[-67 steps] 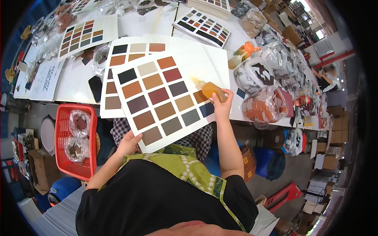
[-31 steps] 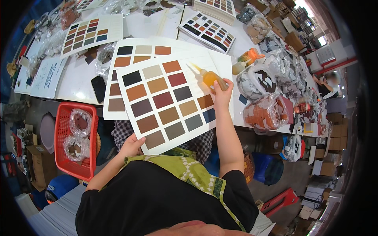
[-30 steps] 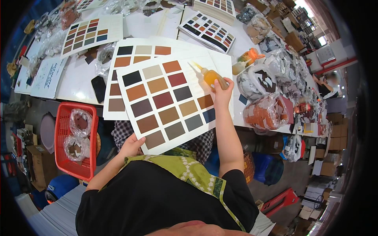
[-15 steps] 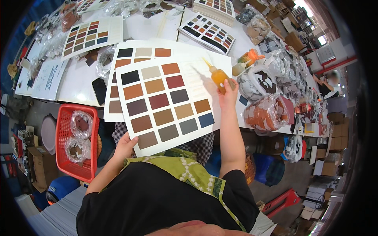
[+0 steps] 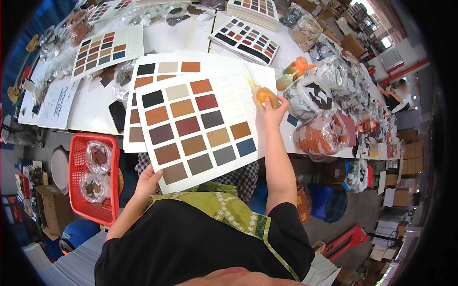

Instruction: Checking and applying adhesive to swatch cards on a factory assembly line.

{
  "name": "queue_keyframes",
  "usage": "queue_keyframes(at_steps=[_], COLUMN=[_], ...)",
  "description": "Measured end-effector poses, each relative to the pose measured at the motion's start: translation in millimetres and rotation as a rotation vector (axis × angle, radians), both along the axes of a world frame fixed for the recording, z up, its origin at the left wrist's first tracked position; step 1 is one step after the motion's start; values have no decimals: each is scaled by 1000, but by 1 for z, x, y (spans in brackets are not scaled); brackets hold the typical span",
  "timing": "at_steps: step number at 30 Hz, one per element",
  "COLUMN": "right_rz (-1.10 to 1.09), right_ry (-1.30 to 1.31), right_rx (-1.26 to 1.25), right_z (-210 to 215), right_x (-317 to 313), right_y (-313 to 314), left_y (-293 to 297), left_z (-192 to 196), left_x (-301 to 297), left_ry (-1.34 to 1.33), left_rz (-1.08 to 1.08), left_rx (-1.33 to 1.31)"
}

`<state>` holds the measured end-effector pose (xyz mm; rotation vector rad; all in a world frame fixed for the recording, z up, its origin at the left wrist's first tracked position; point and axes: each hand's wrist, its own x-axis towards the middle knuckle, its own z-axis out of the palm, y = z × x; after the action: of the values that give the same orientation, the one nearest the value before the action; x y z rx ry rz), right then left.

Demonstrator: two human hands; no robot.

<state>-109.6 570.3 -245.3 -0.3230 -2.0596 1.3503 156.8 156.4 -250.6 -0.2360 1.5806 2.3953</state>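
Observation:
A white swatch card (image 5: 234,106) with rows of leather-like squares in black, beige, orange, brown, red, grey and blue lies tilted before me. Its near-left corner is pinched between the thumb and fingers of my left hand (image 5: 150,183). In my right hand (image 5: 275,113) is a small amber squeeze bottle (image 5: 265,97) with a thin yellow nozzle. It is held over the card's right side, nozzle pointing away and to the left. Whether the nozzle touches the card, I cannot tell. Another swatch card (image 5: 168,57) sits partly hidden underneath.
A phone (image 5: 116,116) rests left of the cards. Plastic bags of scraps (image 5: 320,133) crowd the table's right, beside an orange-topped bottle (image 5: 287,80). Farther off are a colour-chart booklet (image 5: 245,40) and another swatch card (image 5: 107,50). A red basket (image 5: 75,177) stands lower left.
My right hand and the bottle have shifted slightly toward me, with the fingers now around the bottle differently. The whole view has moved a little; my left hand keeps its hold on the card.

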Motion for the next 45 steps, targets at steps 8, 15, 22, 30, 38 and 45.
queue_keyframes(at_steps=[8, 15, 22, 30, 38, 45], right_rz=[198, 9, 250, 84, 144, 186], right_ry=[-73, -66, -133, -133, -133, -109], right_rx=[-593, -146, -621, -480, -409, -608], right_z=[45, -1, 49, 53, 36, 46], right_x=[37, 25, 59, 81, 81, 94], right_y=[-22, 12, -13, 2, -3, 0], left_y=[0, 1, 2, 2, 8, 9], left_z=[3, 17, 14, 28, 43, 35], left_x=[1, 0, 1, 2, 1, 1], left_ry=[20, -19, -10, -114, -123, -134], left_rz=[-4, -41, -6, -23, 11, 62], left_rx=[44, 21, 19, -20, -24, -22])
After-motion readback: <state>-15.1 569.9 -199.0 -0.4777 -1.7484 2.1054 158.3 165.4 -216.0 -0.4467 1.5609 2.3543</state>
